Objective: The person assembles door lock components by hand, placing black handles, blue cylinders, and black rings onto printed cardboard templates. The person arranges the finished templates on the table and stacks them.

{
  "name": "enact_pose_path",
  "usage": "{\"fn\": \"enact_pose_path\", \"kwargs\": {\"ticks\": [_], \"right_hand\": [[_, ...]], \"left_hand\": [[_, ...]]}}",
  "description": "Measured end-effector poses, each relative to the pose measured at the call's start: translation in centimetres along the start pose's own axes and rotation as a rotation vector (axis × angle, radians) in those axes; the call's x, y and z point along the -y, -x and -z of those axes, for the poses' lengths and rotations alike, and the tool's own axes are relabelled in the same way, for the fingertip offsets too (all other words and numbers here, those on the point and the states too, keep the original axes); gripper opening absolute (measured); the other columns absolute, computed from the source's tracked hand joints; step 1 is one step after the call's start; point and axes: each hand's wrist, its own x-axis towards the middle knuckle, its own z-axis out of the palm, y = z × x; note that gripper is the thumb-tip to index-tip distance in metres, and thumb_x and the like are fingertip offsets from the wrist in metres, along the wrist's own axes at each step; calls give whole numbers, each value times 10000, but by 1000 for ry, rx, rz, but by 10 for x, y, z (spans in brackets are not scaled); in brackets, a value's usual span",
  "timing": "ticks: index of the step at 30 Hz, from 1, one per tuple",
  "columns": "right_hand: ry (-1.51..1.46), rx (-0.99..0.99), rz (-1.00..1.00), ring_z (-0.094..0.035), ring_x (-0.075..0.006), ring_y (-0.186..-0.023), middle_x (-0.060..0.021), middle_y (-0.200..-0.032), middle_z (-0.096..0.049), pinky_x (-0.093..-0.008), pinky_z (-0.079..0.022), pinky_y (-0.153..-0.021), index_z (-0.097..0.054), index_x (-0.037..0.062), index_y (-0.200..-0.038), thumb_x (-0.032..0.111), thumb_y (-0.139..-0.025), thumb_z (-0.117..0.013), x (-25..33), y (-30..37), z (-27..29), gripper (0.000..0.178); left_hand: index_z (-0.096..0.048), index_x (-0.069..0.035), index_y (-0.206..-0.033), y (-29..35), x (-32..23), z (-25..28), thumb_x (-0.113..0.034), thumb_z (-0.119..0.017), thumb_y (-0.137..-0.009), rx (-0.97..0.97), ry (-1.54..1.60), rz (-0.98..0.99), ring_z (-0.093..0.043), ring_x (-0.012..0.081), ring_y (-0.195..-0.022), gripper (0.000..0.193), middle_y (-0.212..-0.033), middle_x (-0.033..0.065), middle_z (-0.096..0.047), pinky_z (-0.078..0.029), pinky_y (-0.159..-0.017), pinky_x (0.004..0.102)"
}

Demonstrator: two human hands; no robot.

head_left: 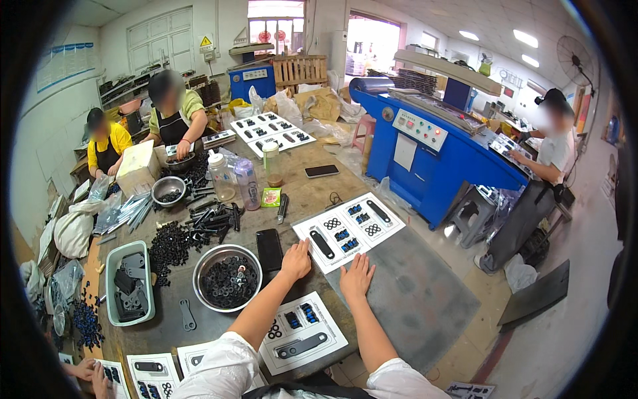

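Note:
My left hand (297, 259) rests with its fingers stretched out at the near left edge of a white card (390, 228). My right hand (357, 275) lies flat, fingers spread, along the card's near edge. On the card sit two long black handle-like parts (321, 244), groups of small black rings (332, 224) and rows of blue-and-black pieces (342, 235). A grey sheet (425, 286) extends under and beyond the card. Between my forearms is a similar white card (332, 344) bearing a dark handle-like part (301, 345), rings and blue-and-black pieces.
Left of my arm stand a steel bowl (197, 286) of black rings, a black phone (269, 250) and a pale green bin (110, 286). Bottles (246, 184) stand farther back. A blue machine (425, 169) is at right. Co-workers sit left; another person's hands (93, 376) show lower left.

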Motion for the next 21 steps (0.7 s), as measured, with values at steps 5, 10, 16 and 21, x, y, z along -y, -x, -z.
{"fn": "enact_pose_path", "kwargs": {"ticks": [5,10,16,21], "right_hand": [[-15,47,1,-208,-304,-1453,-192,-1551,-265,-519,-122,-1175,-282,-37,-1476,442,-959,-469,4,-3,7,729],[-158,37,99,-277,-329,-1422,-206,-1518,-323,-514,-174,-1164,-307,-23,-1463,380,-944,-522,-19,5,11,691],[-748,271,192,-358,-400,-1348,-237,-1463,-382,-440,-293,-1115,-339,-25,-1443,287,-1019,-423,-5,147,115,533],[-665,313,199,-395,-396,-1313,-235,-1425,-429,-432,-331,-1081,-384,-28,-1418,261,-1013,-432,-5,189,124,499]], "left_hand": [[-269,58,-1450,1,-4,18,-242,-569,-888,72,76,29,-463,400,-1242,705,-1394,264,-426,-384,-1055,450],[-351,76,-1377,47,-31,68,-243,-567,-933,-207,413,9,-404,425,-1288,588,-1389,281,-408,-335,-1097,433],[-654,-7,-1028,250,-30,155,-127,-546,-930,-163,546,585,-633,314,-877,189,-993,169,-633,-494,-800,382],[-543,45,-1247,328,-73,138,-119,-533,-946,59,434,673,-655,265,-893,343,-1036,185,-665,-514,-809,352]]}}
